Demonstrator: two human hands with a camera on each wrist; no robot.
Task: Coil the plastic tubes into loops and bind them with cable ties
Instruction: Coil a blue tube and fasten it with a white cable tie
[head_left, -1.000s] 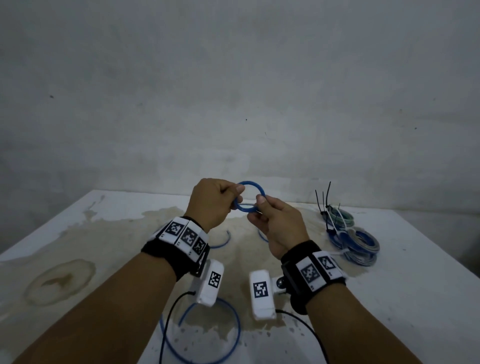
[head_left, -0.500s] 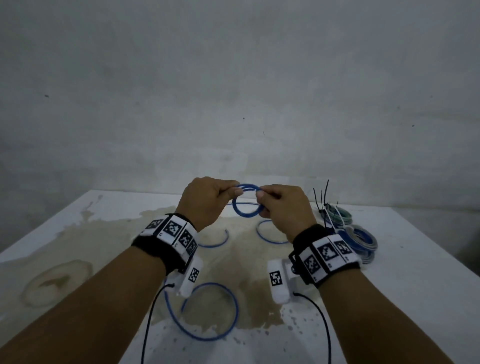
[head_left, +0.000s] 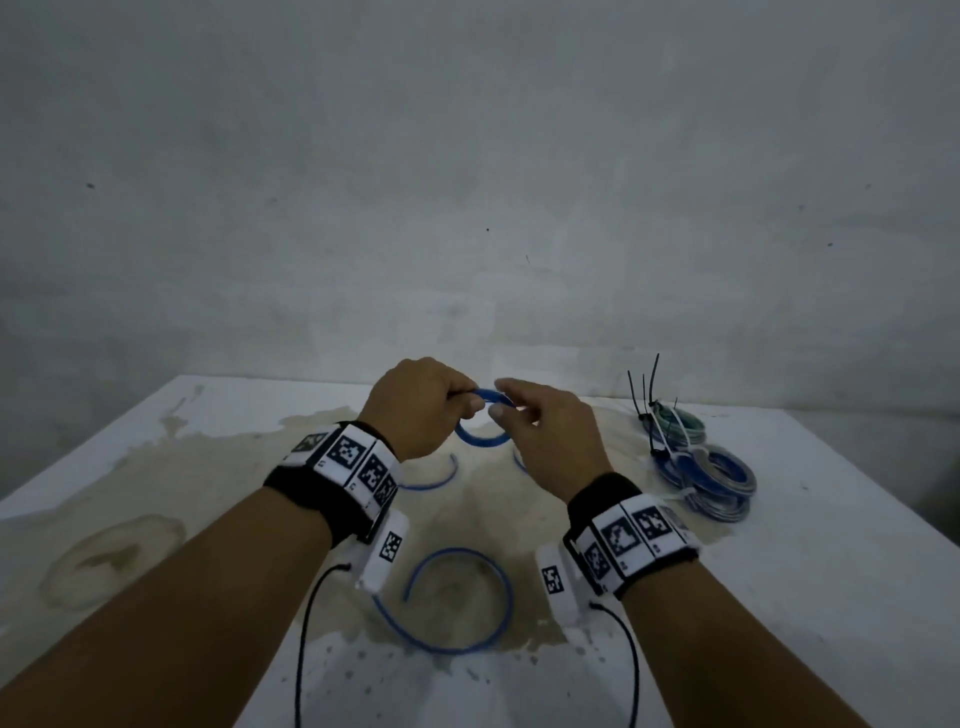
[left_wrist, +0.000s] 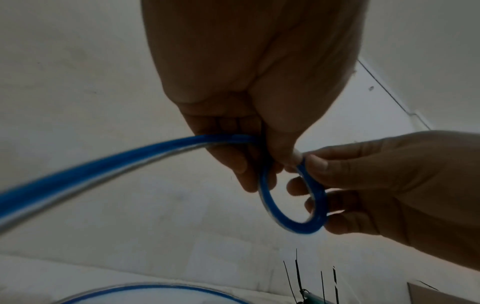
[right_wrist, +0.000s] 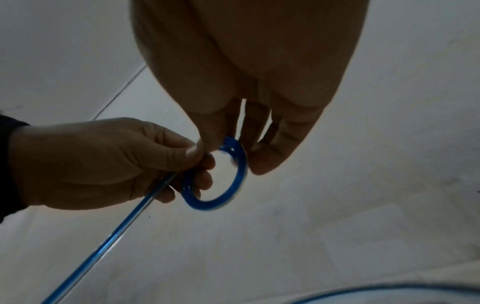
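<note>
A blue plastic tube is wound into a small loop (head_left: 480, 441) held up over the table between both hands. My left hand (head_left: 470, 402) pinches the loop's left side, thumb over curled fingers, where the tube's long tail (left_wrist: 103, 162) leaves it. My right hand (head_left: 501, 400) holds the loop's right side, thumb in front and fingers behind, which the left wrist view shows at the loop (left_wrist: 293, 224). The tail runs down to a wide curl of tube (head_left: 457, 597) lying on the table. In the right wrist view the loop (right_wrist: 215, 203) hangs below my thumb.
Bound coils of blue and grey tube (head_left: 717, 483) lie at the right of the stained white table (head_left: 156, 467), with black cable ties (head_left: 644, 389) sticking up from them. Wrist camera cables hang under both forearms. A bare wall stands behind the table.
My right hand has shifted its hold on the loop, its fingers now less curled. The tube's curl on the table has shifted a little.
</note>
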